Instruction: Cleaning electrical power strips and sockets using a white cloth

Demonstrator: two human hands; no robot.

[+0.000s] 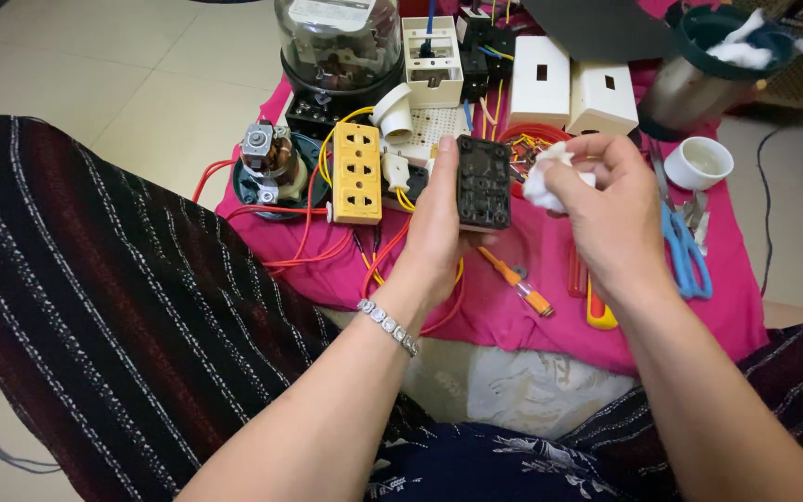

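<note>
A black rectangular socket block (pixel 483 182) is held upright above a pink cloth (pixel 513 307), its holed face turned toward the camera. It is gripped along its near edge by the left hand (pixel 439 223), thumb in front and fingers closed behind it. Just beside it, the right hand (pixel 611 200) is closed around a wad of white tissue (pixel 543 181), pinched at the fingertips and nearly touching the block's right edge. For wiping to be done well, the block is best kept steady and the tissue pressed flat across the face and into the recesses, judging from how both are held. Beyond the left hand, a yellow socket strip (pixel 357 172) with red wires (pixel 304 237) is seen. Below the hands lies an orange tester screwdriver (pixel 518 279); blue-handled scissors (pixel 685 251) and a white cup (pixel 699 163) lie past the right hand.
</note>
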